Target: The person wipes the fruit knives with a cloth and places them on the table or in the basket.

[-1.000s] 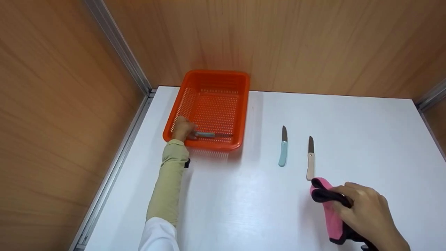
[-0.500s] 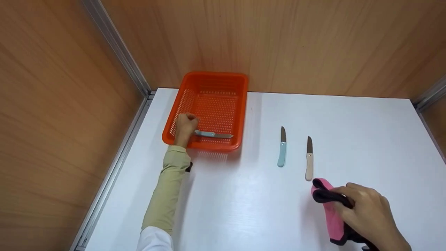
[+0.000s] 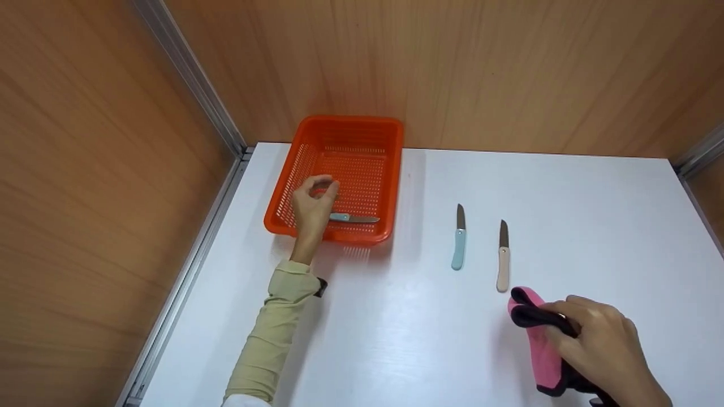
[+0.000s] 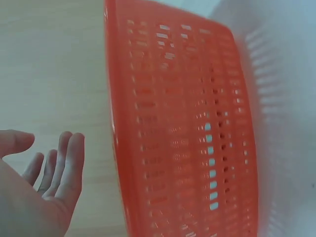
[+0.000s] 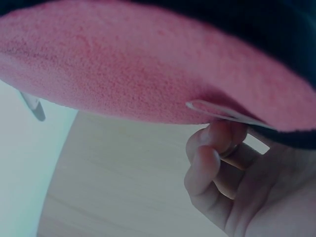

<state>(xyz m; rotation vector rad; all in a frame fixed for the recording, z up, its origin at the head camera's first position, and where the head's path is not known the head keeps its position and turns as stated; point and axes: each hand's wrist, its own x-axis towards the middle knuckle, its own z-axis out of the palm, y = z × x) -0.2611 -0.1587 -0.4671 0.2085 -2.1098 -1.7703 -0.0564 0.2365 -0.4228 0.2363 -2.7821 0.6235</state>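
Over the near left part of an orange plastic basket (image 3: 396, 169), my left hand (image 3: 313, 206) hovers with thumb and fingers apart and nothing between them. Inside the basket, a knife (image 3: 340, 217) with a light blue handle lies crosswise, its handle end hidden behind that hand. In the left wrist view the fingers (image 4: 74, 163) are beside the basket's outer wall (image 4: 187, 123). At the front right, my right hand (image 3: 602, 336) grips a folded pink cloth piece (image 3: 544, 356) with black edging. The right wrist view shows fingertips (image 5: 205, 160) at the pink cloth's (image 5: 113, 64) lower edge.
A knife with a turquoise handle (image 3: 459, 249) and one with a beige handle (image 3: 503, 268) lie on the white table (image 3: 384, 328), blades pointing away. The beige one is close to the pink cloth. Wooden panels (image 3: 509, 73) stand behind and at the sides.
The left hand has let go of the light blue knife, leaving it in the basket. It has risen and moved slightly right, its fingers spreading apart. The right hand has barely moved.
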